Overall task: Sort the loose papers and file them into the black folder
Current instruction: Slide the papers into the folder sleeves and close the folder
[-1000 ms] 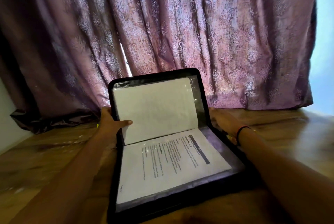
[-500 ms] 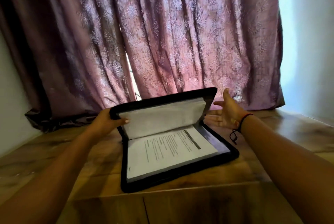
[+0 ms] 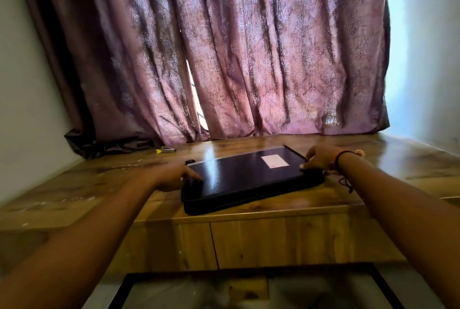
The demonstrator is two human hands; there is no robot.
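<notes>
Folder (image 3: 244, 179) lies closed and flat on the table (image 3: 273, 211), near the front edge, with a white label (image 3: 275, 161) on its cover. The left hand (image 3: 169, 176) touches its left edge, too blurred to tell whether it grasps. The right hand (image 3: 319, 160) curls its fingers over the right edge, holding it.

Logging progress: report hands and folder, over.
Folder closed, flat on table. Left hand touches its left edge, right hand its right corner. Nothing blocking.
</notes>
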